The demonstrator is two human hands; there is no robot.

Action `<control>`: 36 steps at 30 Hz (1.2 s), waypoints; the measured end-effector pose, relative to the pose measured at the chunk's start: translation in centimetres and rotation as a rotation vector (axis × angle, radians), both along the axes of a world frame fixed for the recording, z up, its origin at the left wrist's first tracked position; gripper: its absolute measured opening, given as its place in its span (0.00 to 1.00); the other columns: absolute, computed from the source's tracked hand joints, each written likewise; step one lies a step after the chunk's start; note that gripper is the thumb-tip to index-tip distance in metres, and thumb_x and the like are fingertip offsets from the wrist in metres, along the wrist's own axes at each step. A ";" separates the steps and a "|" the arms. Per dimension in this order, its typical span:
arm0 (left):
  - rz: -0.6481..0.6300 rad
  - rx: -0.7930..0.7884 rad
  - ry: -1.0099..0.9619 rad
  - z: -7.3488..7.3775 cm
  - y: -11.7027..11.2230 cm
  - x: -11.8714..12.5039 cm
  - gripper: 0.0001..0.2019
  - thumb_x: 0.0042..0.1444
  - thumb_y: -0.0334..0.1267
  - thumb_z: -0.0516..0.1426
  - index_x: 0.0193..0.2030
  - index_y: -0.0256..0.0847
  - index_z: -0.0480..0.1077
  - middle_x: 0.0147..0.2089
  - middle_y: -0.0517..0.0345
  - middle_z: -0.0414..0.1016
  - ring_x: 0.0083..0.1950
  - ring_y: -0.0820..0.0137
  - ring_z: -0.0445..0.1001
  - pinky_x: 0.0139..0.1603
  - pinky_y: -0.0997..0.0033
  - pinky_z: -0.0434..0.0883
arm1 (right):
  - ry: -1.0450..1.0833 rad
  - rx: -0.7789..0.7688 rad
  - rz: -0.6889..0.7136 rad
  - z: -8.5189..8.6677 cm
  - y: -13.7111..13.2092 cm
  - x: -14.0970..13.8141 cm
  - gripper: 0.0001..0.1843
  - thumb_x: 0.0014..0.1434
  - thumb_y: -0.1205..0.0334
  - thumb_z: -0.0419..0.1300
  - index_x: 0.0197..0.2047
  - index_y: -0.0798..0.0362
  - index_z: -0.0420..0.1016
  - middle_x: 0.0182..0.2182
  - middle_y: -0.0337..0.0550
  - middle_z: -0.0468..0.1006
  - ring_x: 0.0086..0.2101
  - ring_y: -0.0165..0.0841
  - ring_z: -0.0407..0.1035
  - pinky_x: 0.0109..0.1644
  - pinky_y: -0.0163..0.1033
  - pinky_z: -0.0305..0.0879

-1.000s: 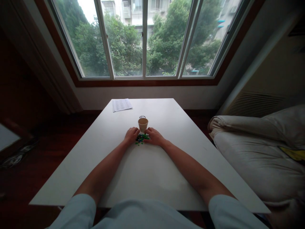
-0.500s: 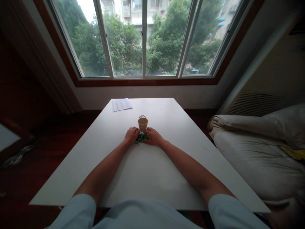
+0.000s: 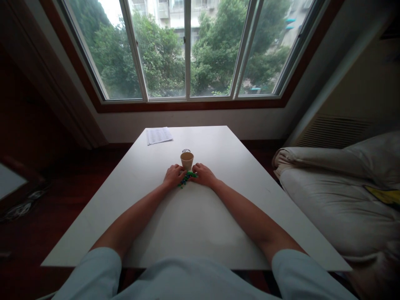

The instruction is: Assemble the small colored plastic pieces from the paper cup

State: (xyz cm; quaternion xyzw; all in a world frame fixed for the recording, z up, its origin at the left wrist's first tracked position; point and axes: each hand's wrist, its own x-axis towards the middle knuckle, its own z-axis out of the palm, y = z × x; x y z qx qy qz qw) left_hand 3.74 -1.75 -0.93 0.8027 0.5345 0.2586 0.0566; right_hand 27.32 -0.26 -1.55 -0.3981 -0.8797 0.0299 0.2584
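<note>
A small pile of green and dark blue bits (image 3: pixel 186 178), too small to make out singly, lies on the white table (image 3: pixel 187 225). Just behind it a tan paper cup (image 3: pixel 187 159) stands upright with its mouth up. My left hand (image 3: pixel 173 175) rests at the pile's left side, fingers bent loosely towards the cup's base and the bits. From the right, my right hand (image 3: pixel 203 174) curves round the pile, its thumb apart from the fingers and touching the bits. Neither hand visibly grips the cup. The fingertips are partly hidden among the bits.
Behind the cup lies a thin dark loop (image 3: pixel 186 151). Sheets of paper (image 3: pixel 159 136) lie at the table's far left corner. A pale padded sofa (image 3: pixel 331 200) is to the right, and a window (image 3: pixel 187 58) is beyond the table.
Both hands have shifted slightly around the bits, with the left fingertips further right. The pile looks drawn closer to the cup. The camera view has tilted a little.
</note>
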 end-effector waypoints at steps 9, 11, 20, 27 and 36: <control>-0.167 -0.068 -0.010 0.2 -1.3 -1.4 0.27 0.60 0.58 0.60 0.57 0.41 0.72 0.54 0.47 0.74 0.56 0.57 0.71 0.59 0.56 0.69 | 0.069 -0.093 0.102 0.7 0.6 1.4 0.21 0.58 0.44 0.70 0.43 0.50 0.74 0.40 0.46 0.76 0.42 0.40 0.68 0.46 0.43 0.66; -0.200 -0.089 0.007 0.4 -1.5 -1.8 0.30 0.56 0.59 0.63 0.58 0.41 0.70 0.55 0.46 0.74 0.56 0.55 0.71 0.60 0.55 0.69 | 0.042 -0.099 0.103 1.0 0.9 2.0 0.22 0.57 0.43 0.71 0.46 0.49 0.76 0.44 0.48 0.77 0.46 0.43 0.69 0.51 0.46 0.66; -0.330 -0.099 0.025 0.9 -1.2 -2.4 0.37 0.48 0.57 0.68 0.61 0.43 0.67 0.58 0.47 0.73 0.58 0.52 0.72 0.61 0.53 0.69 | -0.029 -0.221 0.171 0.9 1.8 3.6 0.33 0.57 0.38 0.69 0.62 0.42 0.77 0.63 0.48 0.72 0.62 0.49 0.67 0.67 0.54 0.62; -0.245 -0.008 0.107 1.0 -0.9 -2.3 0.28 0.54 0.58 0.65 0.56 0.42 0.70 0.53 0.47 0.74 0.54 0.54 0.72 0.55 0.55 0.70 | -0.003 -0.151 0.148 -0.2 1.8 3.0 0.31 0.56 0.39 0.70 0.59 0.43 0.79 0.62 0.49 0.74 0.61 0.49 0.68 0.67 0.56 0.63; -0.198 0.056 0.149 0.8 -0.2 -2.1 0.23 0.58 0.58 0.62 0.53 0.45 0.73 0.51 0.49 0.75 0.52 0.55 0.72 0.55 0.55 0.69 | 0.073 -0.120 0.152 -0.2 1.4 2.0 0.23 0.58 0.43 0.69 0.53 0.44 0.81 0.57 0.48 0.78 0.56 0.46 0.72 0.63 0.53 0.67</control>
